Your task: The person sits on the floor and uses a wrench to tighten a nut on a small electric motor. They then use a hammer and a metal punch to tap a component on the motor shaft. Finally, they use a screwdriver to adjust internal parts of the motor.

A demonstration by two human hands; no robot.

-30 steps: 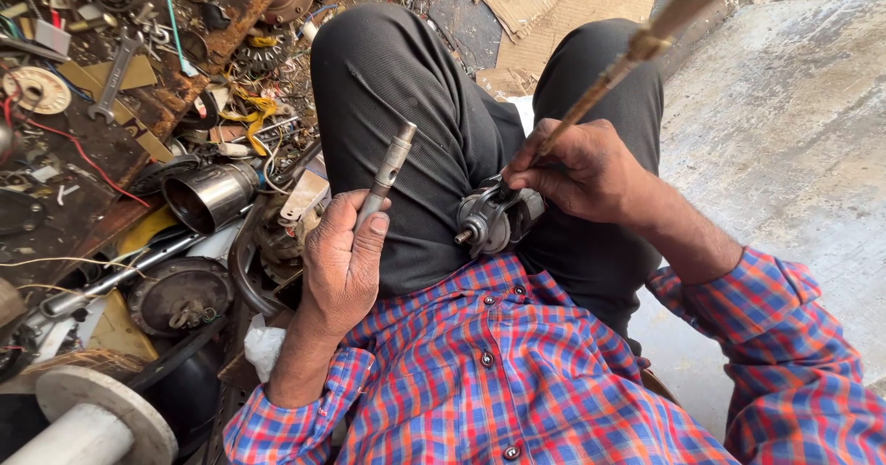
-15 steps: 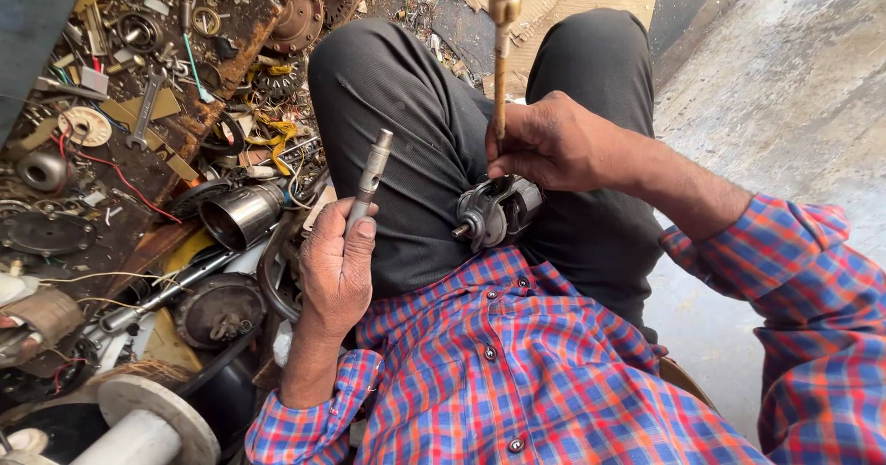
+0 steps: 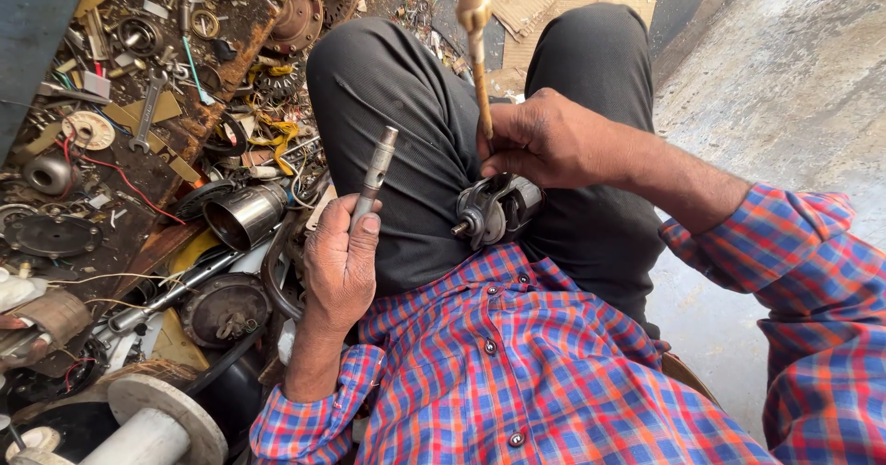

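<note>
My left hand (image 3: 340, 264) grips a grey metal shaft (image 3: 376, 172) that points up over my left thigh. My right hand (image 3: 544, 139) is closed around a long wooden handle (image 3: 475, 36) that rises nearly straight up out of the top of the view. Just below that hand, a dark motor part (image 3: 494, 208) with a small shaft end rests in my lap against black trousers. I am wearing a red and blue checked shirt.
To the left lies a cluttered heap of scrap: a shiny metal cylinder (image 3: 245, 214), a round dark cover (image 3: 221, 310), a spanner (image 3: 148, 114), wires, rings and a white pipe flange (image 3: 161, 419). Bare concrete floor (image 3: 784, 87) spreads on the right, with cardboard behind my knees.
My right hand has swung the wooden handle from a slant toward the right to nearly upright. The view has tilted left. My left hand still holds the shaft in much the same place.
</note>
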